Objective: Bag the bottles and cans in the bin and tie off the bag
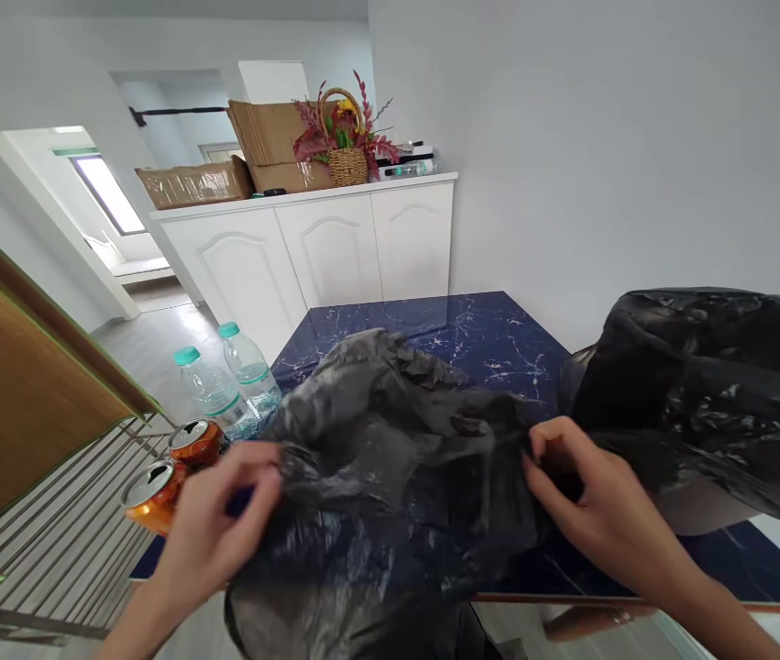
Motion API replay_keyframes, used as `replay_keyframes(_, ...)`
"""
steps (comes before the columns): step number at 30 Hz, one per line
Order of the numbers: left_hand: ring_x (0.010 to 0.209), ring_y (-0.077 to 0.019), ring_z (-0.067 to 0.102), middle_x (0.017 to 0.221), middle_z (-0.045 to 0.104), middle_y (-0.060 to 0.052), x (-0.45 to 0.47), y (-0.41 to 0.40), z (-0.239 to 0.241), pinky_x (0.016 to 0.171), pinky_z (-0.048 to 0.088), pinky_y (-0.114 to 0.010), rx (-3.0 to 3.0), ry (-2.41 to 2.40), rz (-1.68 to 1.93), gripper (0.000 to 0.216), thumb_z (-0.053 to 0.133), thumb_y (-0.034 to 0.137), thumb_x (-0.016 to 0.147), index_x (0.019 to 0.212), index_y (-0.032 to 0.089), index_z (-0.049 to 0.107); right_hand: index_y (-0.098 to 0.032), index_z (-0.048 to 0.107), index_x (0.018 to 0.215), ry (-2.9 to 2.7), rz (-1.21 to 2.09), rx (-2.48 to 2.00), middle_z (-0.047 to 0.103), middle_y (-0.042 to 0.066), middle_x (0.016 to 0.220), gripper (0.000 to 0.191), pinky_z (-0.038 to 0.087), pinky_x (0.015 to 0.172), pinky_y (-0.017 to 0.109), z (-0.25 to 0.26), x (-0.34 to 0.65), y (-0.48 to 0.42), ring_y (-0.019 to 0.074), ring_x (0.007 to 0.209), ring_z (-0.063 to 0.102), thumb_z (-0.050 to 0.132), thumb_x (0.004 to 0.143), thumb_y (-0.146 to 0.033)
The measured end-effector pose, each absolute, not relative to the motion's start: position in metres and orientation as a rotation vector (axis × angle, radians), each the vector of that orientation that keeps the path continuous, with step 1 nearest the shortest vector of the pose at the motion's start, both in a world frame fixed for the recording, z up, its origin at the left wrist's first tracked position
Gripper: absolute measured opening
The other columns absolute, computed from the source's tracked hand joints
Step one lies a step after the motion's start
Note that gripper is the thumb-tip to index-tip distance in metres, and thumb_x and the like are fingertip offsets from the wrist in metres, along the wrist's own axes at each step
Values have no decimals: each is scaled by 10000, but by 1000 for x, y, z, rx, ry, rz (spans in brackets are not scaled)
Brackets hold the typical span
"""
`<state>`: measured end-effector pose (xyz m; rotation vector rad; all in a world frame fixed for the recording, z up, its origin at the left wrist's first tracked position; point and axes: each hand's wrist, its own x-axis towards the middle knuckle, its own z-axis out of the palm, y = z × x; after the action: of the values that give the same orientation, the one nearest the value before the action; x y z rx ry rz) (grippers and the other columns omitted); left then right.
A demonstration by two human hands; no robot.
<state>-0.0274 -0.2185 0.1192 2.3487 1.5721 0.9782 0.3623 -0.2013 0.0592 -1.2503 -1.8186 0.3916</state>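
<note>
A thin black plastic bag is spread between my two hands over the near part of the dark blue table. My left hand pinches its left edge, thumb against fingers. On the other side, my right hand grips the bag's right edge between thumb and fingertips. The bag's lower part hangs down past the table's front edge. Just left of my left hand stand two orange drink cans with opened tops. Behind them are two clear bottles with teal caps.
At the right, a bin lined with another black bag stands on the blue marble-patterned table. White cabinets at the back carry cardboard boxes and a flower basket. A metal rack is at the left.
</note>
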Motion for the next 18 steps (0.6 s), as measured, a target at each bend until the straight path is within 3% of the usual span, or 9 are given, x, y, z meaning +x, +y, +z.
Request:
replay_keyframes(3, 669, -147, 673, 784, 745, -15, -35, -233, 102, 614, 498, -220, 2299, 1269, 328, 348, 621, 545, 1046, 976, 234, 758, -271, 508, 1022, -1988, 674, -1427, 633, -24, 797, 58, 479, 644, 279, 28, 374, -204, 186, 698, 629, 461, 1037, -300)
replay_keyframes(5, 741, -170, 720, 891, 788, -42, -36, -236, 99, 661, 544, -225, 2121, 1102, 126, 444, 749, 664, 928, 1055, 241, 798, -271, 556, 1046, -2085, 716, -1526, 692, 10, 878, 121, 498, 685, 307, 12, 382, -205, 220, 790, 694, 439, 1025, -294)
replay_keyframes(8, 784, -208, 736, 930, 785, -73, -35, -224, 104, 720, 592, -280, 1928, 931, 334, 670, 746, 804, 836, 1161, 218, 782, -281, 633, 1104, -2163, 668, -1619, 757, 61, 1045, 236, 542, 738, 351, -1, 394, -211, 269, 942, 755, 412, 1049, -345)
replay_keyframes(11, 866, -216, 715, 942, 769, -74, -26, -182, 107, 865, 584, -337, 1954, 1147, 775, 583, 543, 736, 1016, 1158, 206, 738, -283, 656, 1261, -2080, 400, -1718, 750, 104, 1217, 359, 591, 680, 380, -1, 392, -220, 291, 944, 785, 384, 1061, -405)
replay_keyframes(12, 977, -233, 718, 1044, 780, -83, -21, -162, 104, 955, 567, -362, 1958, 1308, 870, 542, 514, 694, 1045, 1192, 215, 720, -282, 644, 1325, -2034, 279, -1713, 727, 118, 1300, 393, 615, 688, 396, 3, 386, -223, 298, 983, 788, 378, 1063, -403)
replay_keyframes(15, 1137, -282, 719, 1252, 768, -123, 0, -97, 90, 999, 563, -393, 1910, 1531, 855, 692, 463, 768, 985, 1321, 194, 650, -296, 595, 1465, -1991, 43, -1512, 621, 112, 1529, 436, 649, 957, 472, 20, 357, -229, 313, 1281, 708, 383, 1088, -351)
replay_keyframes(18, 955, -276, 762, 1077, 814, -106, 25, -46, 70, 795, 603, -345, 1915, 1496, 679, 715, 485, 796, 933, 1173, 172, 739, -300, 565, 1547, -2152, 161, -1313, 538, 75, 1649, 462, 538, 1192, 515, 34, 321, -228, 296, 1497, 551, 370, 1132, -360)
